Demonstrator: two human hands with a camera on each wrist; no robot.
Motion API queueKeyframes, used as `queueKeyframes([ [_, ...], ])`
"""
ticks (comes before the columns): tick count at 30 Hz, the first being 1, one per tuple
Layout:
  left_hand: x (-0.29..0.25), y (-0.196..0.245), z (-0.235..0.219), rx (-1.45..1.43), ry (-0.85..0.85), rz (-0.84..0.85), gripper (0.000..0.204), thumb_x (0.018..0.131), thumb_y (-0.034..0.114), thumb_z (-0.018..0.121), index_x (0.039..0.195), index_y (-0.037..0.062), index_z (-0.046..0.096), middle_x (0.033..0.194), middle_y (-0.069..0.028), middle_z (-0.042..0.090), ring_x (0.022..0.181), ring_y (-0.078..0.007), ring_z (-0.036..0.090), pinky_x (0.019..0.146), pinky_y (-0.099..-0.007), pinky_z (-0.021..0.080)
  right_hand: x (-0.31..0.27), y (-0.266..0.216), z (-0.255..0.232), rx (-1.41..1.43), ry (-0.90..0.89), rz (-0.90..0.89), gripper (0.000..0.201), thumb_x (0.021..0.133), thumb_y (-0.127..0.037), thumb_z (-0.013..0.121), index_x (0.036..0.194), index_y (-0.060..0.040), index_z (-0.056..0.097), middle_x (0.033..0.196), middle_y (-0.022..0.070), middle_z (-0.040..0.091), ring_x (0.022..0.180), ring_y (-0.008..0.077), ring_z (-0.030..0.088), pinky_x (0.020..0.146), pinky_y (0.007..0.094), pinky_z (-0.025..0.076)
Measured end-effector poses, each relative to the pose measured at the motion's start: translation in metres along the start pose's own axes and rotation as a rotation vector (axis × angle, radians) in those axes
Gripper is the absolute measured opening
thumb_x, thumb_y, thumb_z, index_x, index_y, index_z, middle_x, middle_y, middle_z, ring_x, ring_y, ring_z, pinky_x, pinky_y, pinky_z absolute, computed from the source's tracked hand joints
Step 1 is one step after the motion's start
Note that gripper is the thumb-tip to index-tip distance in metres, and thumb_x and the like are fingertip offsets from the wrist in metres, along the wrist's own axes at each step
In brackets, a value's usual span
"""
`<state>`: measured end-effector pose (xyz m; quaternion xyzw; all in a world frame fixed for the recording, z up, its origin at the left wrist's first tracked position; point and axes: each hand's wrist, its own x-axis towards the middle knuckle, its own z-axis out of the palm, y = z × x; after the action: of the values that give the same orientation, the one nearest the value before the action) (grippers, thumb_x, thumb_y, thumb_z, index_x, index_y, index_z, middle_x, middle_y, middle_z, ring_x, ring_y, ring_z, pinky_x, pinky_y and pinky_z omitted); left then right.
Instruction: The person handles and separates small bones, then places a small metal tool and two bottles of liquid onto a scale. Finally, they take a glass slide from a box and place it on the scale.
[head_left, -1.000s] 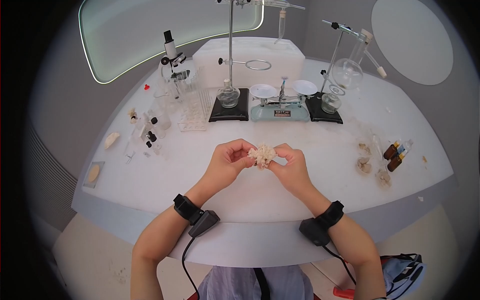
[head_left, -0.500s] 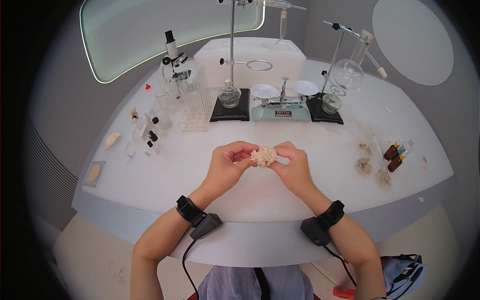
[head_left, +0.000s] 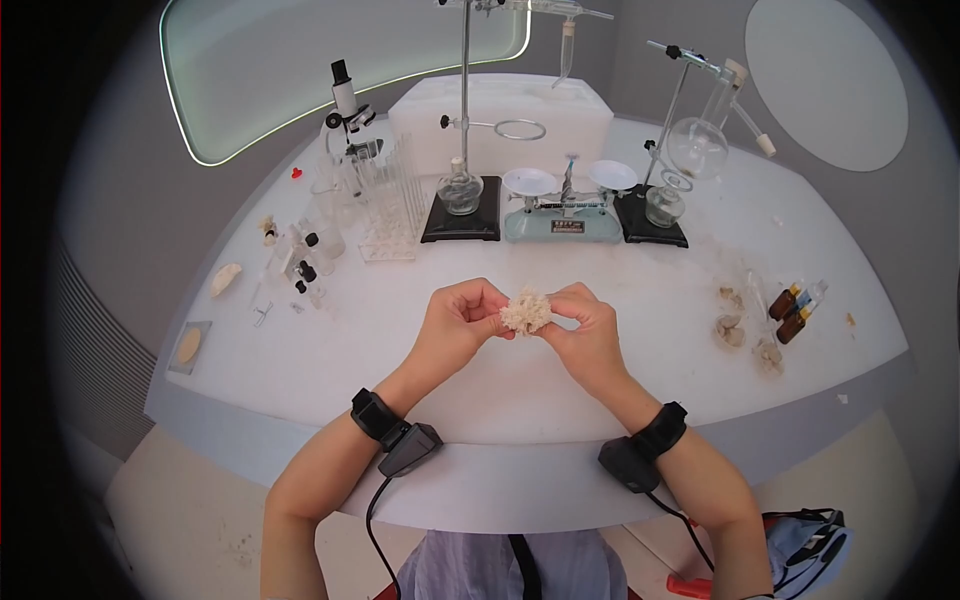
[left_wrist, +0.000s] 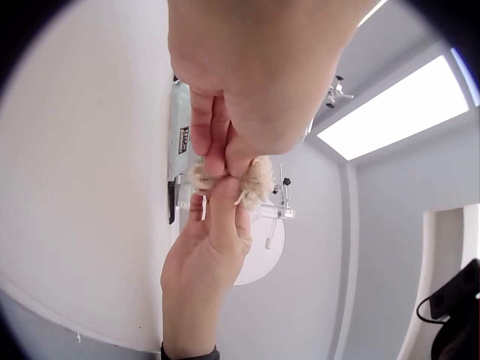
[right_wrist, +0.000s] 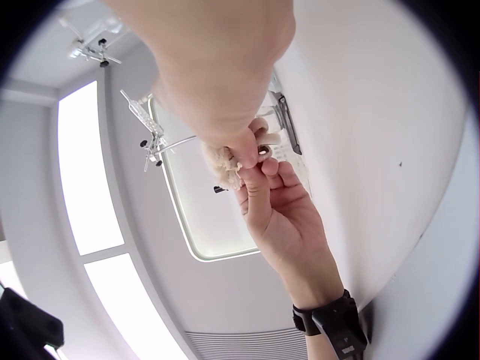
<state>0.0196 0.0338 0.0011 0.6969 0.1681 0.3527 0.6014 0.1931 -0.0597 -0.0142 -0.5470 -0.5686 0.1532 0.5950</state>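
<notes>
A frayed cream cotton wick (head_left: 527, 312) is held up between both hands over the near middle of the table, its loose strands fanned out on top. My left hand (head_left: 460, 320) pinches its left side between thumb and fingers. From the right, my right hand (head_left: 585, 335) pinches it the same way. Both thumbs meet close together under the tuft. In the left wrist view, a pale looped part hangs on the other side of the fingers from the fluffy wick (left_wrist: 259, 180). The fingers hide the middle of the piece.
Beyond the hands stand a balance scale (head_left: 562, 225), two iron stands and a glass alcohol lamp (head_left: 460, 192). Test tubes in a rack (head_left: 388, 240), dropper bottles (head_left: 305, 270) and a microscope (head_left: 345, 110) stand left. Brown bottles (head_left: 790, 325) and fibre clumps (head_left: 728, 330) lie right.
Both hands stay in nearly the same place with the wick between them. The tuft has turned slightly, its dark underside spot no longer showing, and the left fingers have shifted a little.
</notes>
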Motion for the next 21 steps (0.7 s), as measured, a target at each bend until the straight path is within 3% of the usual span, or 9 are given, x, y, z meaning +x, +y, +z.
queueKeyframes([
  [6,0.001,0.0,0.001,-0.077,-0.029,-0.005,0.018,0.09,-0.005,0.063,0.106,-0.001,0.055,0.102,-0.0077,0.065,0.083,-0.014,0.068,0.073,-0.0274,0.057,0.003,-0.005,-0.002,-0.013,-0.105,-0.058,0.021,0.076,-0.003,0.077,0.097,-0.0054,0.076,0.091,0.0057,0.067,0.086,0.0168,0.059,0.079,0.0291,0.048],
  [8,0.001,0.0,0.001,-0.057,-0.013,0.012,0.02,0.089,-0.006,0.062,0.107,-0.001,0.054,0.103,-0.0071,0.063,0.083,-0.0138,0.068,0.072,-0.0273,0.057,0.005,-0.004,0.0,-0.092,-0.026,-0.281,0.019,0.077,-0.004,0.077,0.096,-0.0067,0.076,0.087,0.0039,0.067,0.084,0.0184,0.058,0.072,0.0302,0.047],
  [12,0.001,-0.002,0.0,-0.045,-0.019,0.031,0.022,0.088,-0.008,0.06,0.108,-0.0022,0.054,0.101,-0.0067,0.061,0.082,-0.0128,0.067,0.073,-0.0264,0.056,0.006,-0.009,-0.007,-0.077,-0.075,-0.22,0.017,0.079,-0.002,0.074,0.097,-0.005,0.075,0.082,0.0032,0.064,0.078,0.016,0.056,0.068,0.028,0.045],
  [14,0.001,-0.002,-0.001,-0.033,-0.026,0.042,0.023,0.088,-0.01,0.059,0.109,-0.003,0.054,0.099,-0.0068,0.061,0.079,-0.0121,0.067,0.073,-0.0258,0.056,0.007,-0.005,-0.01,0.036,-0.242,-0.035,0.016,0.082,-0.001,0.071,0.098,-0.0033,0.074,0.081,0.0031,0.063,0.073,0.0126,0.053,0.065,0.0262,0.043],
  [21,0.0,0.0,-0.002,0.005,-0.055,0.003,0.022,0.088,-0.008,0.06,0.11,-0.0042,0.058,0.096,-0.0077,0.066,0.083,-0.0129,0.067,0.073,-0.0259,0.056,0.009,0.0,-0.008,0.128,-0.252,-0.06,0.015,0.083,-0.001,0.07,0.098,-0.0022,0.074,0.081,0.0026,0.063,0.07,0.0104,0.052,0.064,0.0253,0.043],
])
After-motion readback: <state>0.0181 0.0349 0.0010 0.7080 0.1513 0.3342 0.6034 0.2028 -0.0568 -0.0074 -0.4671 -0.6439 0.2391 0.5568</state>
